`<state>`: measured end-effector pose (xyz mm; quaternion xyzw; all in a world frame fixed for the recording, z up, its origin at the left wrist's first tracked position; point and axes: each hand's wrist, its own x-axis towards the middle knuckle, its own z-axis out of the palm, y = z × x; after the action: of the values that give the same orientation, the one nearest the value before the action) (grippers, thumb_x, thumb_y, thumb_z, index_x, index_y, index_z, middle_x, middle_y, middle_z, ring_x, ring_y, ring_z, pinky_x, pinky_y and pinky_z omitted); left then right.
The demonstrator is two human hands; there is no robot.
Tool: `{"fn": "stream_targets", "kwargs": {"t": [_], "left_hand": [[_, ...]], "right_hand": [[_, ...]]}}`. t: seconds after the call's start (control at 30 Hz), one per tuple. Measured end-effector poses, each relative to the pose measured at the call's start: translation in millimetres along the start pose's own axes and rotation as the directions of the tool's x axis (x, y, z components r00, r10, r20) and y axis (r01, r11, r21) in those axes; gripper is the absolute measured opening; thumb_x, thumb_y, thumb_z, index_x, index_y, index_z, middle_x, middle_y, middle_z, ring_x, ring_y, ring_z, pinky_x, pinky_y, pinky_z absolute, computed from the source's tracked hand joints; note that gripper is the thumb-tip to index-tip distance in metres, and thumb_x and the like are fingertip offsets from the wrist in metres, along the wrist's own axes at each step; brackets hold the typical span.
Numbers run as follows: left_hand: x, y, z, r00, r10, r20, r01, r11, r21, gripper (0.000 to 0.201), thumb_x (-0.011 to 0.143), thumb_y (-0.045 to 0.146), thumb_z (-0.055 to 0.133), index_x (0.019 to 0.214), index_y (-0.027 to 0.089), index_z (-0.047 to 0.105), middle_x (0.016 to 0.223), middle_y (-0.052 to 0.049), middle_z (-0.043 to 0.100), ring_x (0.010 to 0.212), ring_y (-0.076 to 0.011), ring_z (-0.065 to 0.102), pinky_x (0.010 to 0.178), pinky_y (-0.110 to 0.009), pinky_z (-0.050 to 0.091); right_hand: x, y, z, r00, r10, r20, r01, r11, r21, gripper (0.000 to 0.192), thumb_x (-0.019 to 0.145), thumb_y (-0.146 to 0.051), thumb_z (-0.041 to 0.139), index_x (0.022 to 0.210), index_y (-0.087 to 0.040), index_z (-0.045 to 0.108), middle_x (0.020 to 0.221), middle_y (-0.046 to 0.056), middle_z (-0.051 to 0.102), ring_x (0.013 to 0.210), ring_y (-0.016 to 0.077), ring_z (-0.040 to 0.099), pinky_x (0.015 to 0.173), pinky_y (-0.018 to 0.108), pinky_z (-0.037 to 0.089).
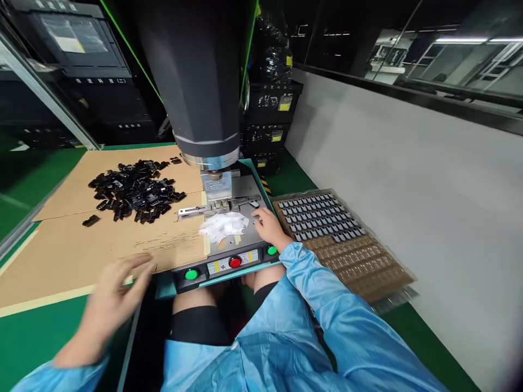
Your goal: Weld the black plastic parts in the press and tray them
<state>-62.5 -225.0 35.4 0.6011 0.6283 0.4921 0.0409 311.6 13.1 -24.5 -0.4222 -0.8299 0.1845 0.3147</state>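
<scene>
My left hand (122, 288) hovers over the front edge of the cardboard-covered table, smeared by motion. Its thumb and forefinger come near each other with a gap behind them, and I make out nothing held. On the metal plate of a press machine, my right hand (268, 226) has its fingers bent and apart. A small dark-and-pale part (254, 204) lies just beyond those fingertips. Beside them are a metal fixture (220, 206), under the press head (216, 185), and a crumpled white cloth or paper (224, 226).
Many black plastic parts (137, 188) are heaped on the cardboard (53, 250) at left. A tray (368, 267) at right holds rows of small grey parts (321, 215). Green buttons (191, 274) and a red button (235, 262) line the machine's front. Black crates (267, 139) stand behind.
</scene>
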Motion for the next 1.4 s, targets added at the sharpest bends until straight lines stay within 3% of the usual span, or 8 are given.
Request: {"fn": "stream_targets", "kwargs": {"t": [0.1,0.23,0.37,0.63,0.87,0.97,1.13,1.4], "left_hand": [[-13.2,8.4,60.0,0.945,0.132,0.301,-0.170,0.980,0.104,0.026,0.104,0.046,0.065,0.120,0.028,0.073,0.124,-0.008,0.076,0.116,-0.0315,0.069,0.103,-0.049,0.054],[8.8,31.1,135.3,0.887,0.225,0.404,-0.326,0.924,0.202,0.029,0.107,0.040,0.060,0.131,0.027,0.069,0.135,-0.008,0.073,0.120,-0.0317,0.065,0.100,-0.050,0.051],[33.4,36.9,171.6,0.846,0.244,0.475,-0.424,0.847,0.320,0.028,0.107,0.038,0.059,0.128,0.024,0.073,0.133,-0.010,0.073,0.115,-0.0350,0.063,0.095,-0.052,0.049],[43.9,21.6,180.2,0.839,0.248,0.483,-0.452,0.813,0.368,0.030,0.111,0.036,0.050,0.110,0.023,0.078,0.120,-0.011,0.077,0.106,-0.0328,0.064,0.088,-0.050,0.047],[50.0,39.3,185.1,0.855,0.248,0.456,-0.430,0.829,0.356,0.026,0.108,0.036,0.054,0.121,0.023,0.072,0.128,-0.012,0.073,0.111,-0.0341,0.064,0.090,-0.051,0.048],[56.9,48.4,193.0,0.827,0.256,0.501,-0.454,0.829,0.326,0.027,0.107,0.033,0.053,0.124,0.024,0.073,0.128,-0.012,0.074,0.112,-0.0344,0.063,0.091,-0.051,0.049],[68.5,52.4,206.4,0.781,0.256,0.569,-0.509,0.789,0.344,0.029,0.108,0.030,0.050,0.110,0.024,0.078,0.118,-0.012,0.076,0.104,-0.0347,0.062,0.083,-0.051,0.046],[69.0,45.3,210.0,0.818,0.232,0.526,-0.464,0.807,0.366,0.021,0.106,0.031,0.055,0.101,0.022,0.073,0.110,-0.011,0.075,0.102,-0.0333,0.061,0.084,-0.048,0.044]], "right_hand": [[-4.8,-4.8,-1.8,0.987,-0.131,0.097,0.133,0.991,-0.008,0.042,0.088,-0.005,0.062,0.125,-0.021,0.072,0.130,0.009,0.069,0.120,0.0266,0.061,0.110,0.042,0.048],[-1.7,-5.9,2.4,0.978,-0.156,0.138,0.166,0.984,-0.060,0.036,0.091,-0.006,0.065,0.121,-0.025,0.075,0.136,0.006,0.068,0.122,0.0269,0.059,0.112,0.044,0.045],[-1.6,-6.1,6.0,0.982,-0.147,0.117,0.159,0.982,-0.102,0.021,0.099,-0.012,0.065,0.112,-0.024,0.075,0.129,0.006,0.071,0.114,0.0259,0.058,0.105,0.041,0.045],[-5.5,-15.7,-0.1,0.977,-0.157,0.146,0.183,0.965,-0.188,0.016,0.104,-0.016,0.063,0.113,-0.025,0.073,0.119,0.004,0.073,0.106,0.0257,0.055,0.095,0.038,0.041],[-8.0,-10.8,1.7,0.976,-0.188,0.107,0.207,0.955,-0.211,0.011,0.103,-0.016,0.065,0.105,-0.024,0.073,0.113,0.005,0.072,0.105,0.0250,0.056,0.092,0.037,0.042],[-9.5,-8.6,3.7,0.978,-0.194,0.076,0.206,0.958,-0.201,0.013,0.104,-0.015,0.063,0.107,-0.023,0.073,0.115,0.005,0.072,0.107,0.0247,0.057,0.094,0.037,0.044],[-11.9,-9.7,5.0,0.988,-0.147,0.047,0.153,0.965,-0.213,0.014,0.103,-0.013,0.060,0.106,-0.022,0.070,0.109,0.007,0.072,0.104,0.0247,0.059,0.096,0.037,0.046],[-16.0,-8.2,7.3,1.000,-0.023,-0.012,0.019,0.962,-0.274,0.010,0.107,-0.021,0.056,0.110,-0.021,0.065,0.099,0.007,0.071,0.096,0.0252,0.062,0.086,0.034,0.045]]}}
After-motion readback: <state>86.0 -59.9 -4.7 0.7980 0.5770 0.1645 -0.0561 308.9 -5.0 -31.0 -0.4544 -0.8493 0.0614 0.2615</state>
